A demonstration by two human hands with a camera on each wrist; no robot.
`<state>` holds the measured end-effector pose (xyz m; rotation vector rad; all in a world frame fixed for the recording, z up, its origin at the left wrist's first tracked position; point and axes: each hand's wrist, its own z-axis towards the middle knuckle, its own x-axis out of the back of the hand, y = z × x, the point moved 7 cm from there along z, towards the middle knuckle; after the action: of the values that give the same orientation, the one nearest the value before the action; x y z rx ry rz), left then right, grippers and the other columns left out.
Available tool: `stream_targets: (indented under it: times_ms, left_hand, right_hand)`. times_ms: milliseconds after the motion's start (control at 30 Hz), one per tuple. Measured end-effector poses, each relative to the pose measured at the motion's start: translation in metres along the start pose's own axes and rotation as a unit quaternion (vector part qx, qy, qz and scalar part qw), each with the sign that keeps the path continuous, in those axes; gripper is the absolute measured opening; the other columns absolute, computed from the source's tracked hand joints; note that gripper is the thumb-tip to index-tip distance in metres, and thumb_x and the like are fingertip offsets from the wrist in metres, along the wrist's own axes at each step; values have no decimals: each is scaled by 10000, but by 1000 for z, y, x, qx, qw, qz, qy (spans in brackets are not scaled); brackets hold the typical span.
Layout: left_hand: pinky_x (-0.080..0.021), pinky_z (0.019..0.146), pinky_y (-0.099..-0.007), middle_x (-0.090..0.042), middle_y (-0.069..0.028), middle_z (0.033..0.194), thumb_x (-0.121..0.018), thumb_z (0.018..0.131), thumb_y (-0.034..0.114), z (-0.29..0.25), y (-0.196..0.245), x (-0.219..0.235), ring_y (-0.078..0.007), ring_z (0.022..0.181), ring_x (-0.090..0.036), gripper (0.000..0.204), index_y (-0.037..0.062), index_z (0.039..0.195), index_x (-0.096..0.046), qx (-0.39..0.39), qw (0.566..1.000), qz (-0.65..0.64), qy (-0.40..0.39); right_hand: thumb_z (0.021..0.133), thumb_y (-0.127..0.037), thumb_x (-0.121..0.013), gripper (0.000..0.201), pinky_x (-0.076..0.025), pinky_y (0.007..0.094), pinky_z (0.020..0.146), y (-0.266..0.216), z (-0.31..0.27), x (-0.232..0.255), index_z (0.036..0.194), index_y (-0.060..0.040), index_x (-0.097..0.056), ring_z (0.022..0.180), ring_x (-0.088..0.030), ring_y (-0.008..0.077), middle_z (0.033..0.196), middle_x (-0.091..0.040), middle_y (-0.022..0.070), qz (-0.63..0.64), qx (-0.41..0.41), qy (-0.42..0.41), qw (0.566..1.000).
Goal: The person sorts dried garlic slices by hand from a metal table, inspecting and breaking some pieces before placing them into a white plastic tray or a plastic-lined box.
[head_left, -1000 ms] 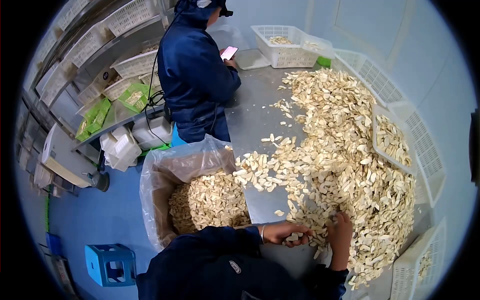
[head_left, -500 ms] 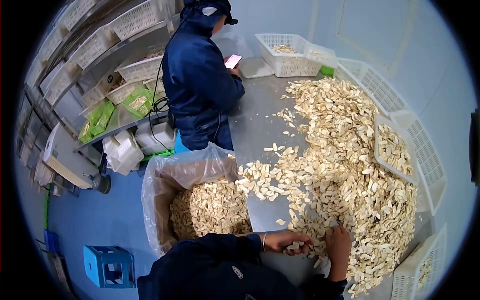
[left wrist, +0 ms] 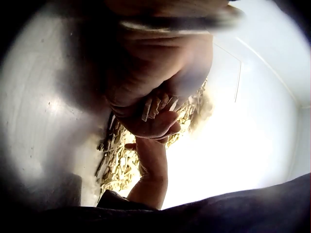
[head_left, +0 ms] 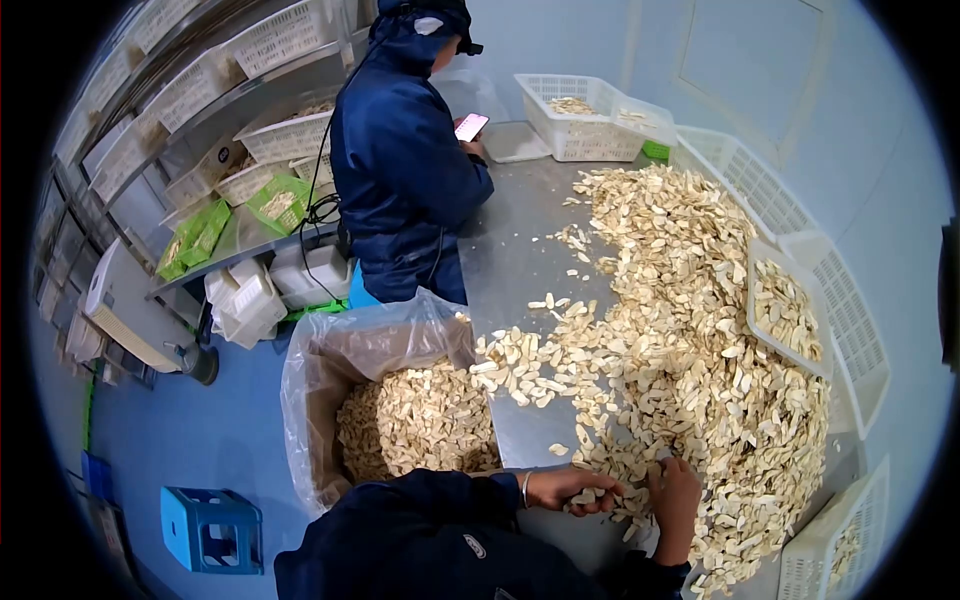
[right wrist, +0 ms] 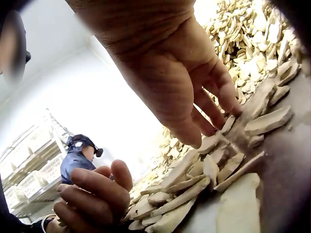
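A large pile of pale dried slices (head_left: 690,330) covers much of the metal table; their exact kind does not show. My left hand (head_left: 560,486) is held at the near edge of the pile, fingers curled round several slices (left wrist: 154,108), whose ends show between palm and fingers in the left wrist view. To its right, my right hand (right wrist: 180,82) reaches down into the loose slices. Its fingers are extended and slightly bent, with the fingertips right at a small slice (right wrist: 228,124) on the table. The thumb stands apart from the fingers.
A plastic-lined box (head_left: 375,335) full of slices stands left of the table (head_left: 515,225). White crates (head_left: 580,135) line its far and right sides, and a tray of slices (head_left: 785,300) rests on the pile. Another person (head_left: 405,150) stands beyond, holding a phone (head_left: 471,127).
The head view has shifted, so the scene sits slightly lower. My right hand has moved slightly over the slices; my left hand keeps its hold in nearly the same place.
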<state>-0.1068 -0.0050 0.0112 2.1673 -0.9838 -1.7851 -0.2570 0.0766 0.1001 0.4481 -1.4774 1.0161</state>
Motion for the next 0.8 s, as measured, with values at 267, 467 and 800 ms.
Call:
stream_targets:
  times_ms: [267, 467, 800]
  left_hand:
    - [-372, 539, -214, -558, -39, 973, -441, 1090, 326, -6, 7, -5, -81, 711, -463, 400, 11, 1314, -542, -5, 1000, 18, -9]
    - [-390, 615, -210, -530, -54, 1063, -410, 1103, 304, -15, 18, -15, -97, 782, -449, 436, -14, 1395, -462, -48, 992, 105, -59]
    - [-365, 491, -225, -601, -63, 937, -480, 1074, 370, -5, 9, -5, -101, 667, -474, 434, 15, 1313, -555, -8, 1000, 9, 5]
  right_hand:
    - [844, -201, -718, 245, -529, 461, 776, 2, 0, -3, 1003, -24, -657, 888, -661, 377, 989, -672, 161, -9, -7, -9, 1000]
    - [854, -227, -720, 265, -541, 444, 780, 4, 2, -3, 1034, -39, -668, 898, -676, 358, 1040, -680, 149, -20, -33, -46, 998]
    - [836, -213, -726, 285, -548, 443, 799, 4, 4, -2, 1061, -43, -685, 904, -685, 364, 1058, -687, 159, -17, -34, -41, 998]
